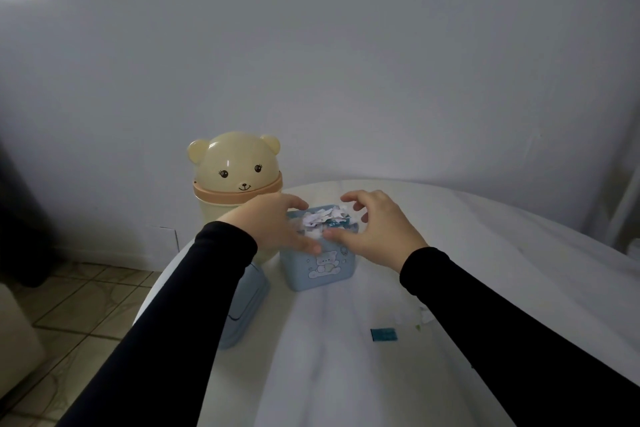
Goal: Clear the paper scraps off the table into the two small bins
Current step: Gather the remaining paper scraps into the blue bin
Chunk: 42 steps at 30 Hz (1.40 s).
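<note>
1. The paper scraps (pixel 323 219) are heaped above the rim of the blue bin (pixel 318 265), which stands near the table's far-left edge.
2. Both hands cup that heap: the left hand (pixel 277 224) at its nine o'clock, the right hand (pixel 372 229) at its three o'clock, fingers spread and loosely curled, gripping nothing firmly; they seem to be pressing the pile down so it fits.
3. The bear bin (pixel 235 180) stands at the blue bin's ten o'clock, lid closed.
4. A blue lid (pixel 246 302) lies at seven o'clock, presumably removed for filling.
5. A dark blue scrap (pixel 383 335) and small white bits (pixel 414 317) remain on the table (pixel 502 253) at four o'clock.
</note>
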{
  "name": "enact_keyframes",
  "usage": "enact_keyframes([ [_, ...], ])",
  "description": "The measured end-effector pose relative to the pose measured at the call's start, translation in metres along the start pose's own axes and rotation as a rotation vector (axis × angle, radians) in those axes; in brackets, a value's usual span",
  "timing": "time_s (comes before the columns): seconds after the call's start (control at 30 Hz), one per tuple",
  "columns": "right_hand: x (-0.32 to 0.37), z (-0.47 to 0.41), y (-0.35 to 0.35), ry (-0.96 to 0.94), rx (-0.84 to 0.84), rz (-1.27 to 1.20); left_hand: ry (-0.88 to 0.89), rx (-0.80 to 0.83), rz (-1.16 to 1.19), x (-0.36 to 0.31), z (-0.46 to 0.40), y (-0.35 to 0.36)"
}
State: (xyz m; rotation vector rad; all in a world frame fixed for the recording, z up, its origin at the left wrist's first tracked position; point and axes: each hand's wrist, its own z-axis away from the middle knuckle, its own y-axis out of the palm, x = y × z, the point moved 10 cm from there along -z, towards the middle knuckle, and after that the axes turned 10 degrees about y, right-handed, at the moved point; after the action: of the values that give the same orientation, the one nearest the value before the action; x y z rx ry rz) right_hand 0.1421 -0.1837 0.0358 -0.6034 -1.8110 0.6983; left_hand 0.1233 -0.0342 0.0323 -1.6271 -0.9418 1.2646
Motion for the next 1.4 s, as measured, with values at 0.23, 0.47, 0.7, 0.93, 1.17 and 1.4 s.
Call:
enact_keyframes([
  [0.23,-0.015,0.003,0.007,0.157,0.036,0.086,-0.018,-0.025,0.031,-0.002,-0.001,0.005],
  [0.47,-0.028,0.006,0.013,0.139,0.153,0.074,-0.063,-0.024,0.051,-0.002,0.001,0.006],
  [0.7,-0.021,0.013,0.032,0.020,0.242,0.046,-0.090,-0.025,0.082,0.004,0.001,0.008],
  [0.93,-0.026,0.014,0.034,0.077,0.217,-0.050,-0.082,-0.021,0.106,0.005,0.004,0.009],
  [1.17,-0.025,0.020,0.023,0.041,0.224,-0.007,-0.060,-0.040,-0.001,-0.008,0.013,0.005],
  [1.4,-0.074,0.041,-0.024,0.134,-0.008,0.195,0.203,-0.274,-0.028,-0.088,0.035,-0.003],
])
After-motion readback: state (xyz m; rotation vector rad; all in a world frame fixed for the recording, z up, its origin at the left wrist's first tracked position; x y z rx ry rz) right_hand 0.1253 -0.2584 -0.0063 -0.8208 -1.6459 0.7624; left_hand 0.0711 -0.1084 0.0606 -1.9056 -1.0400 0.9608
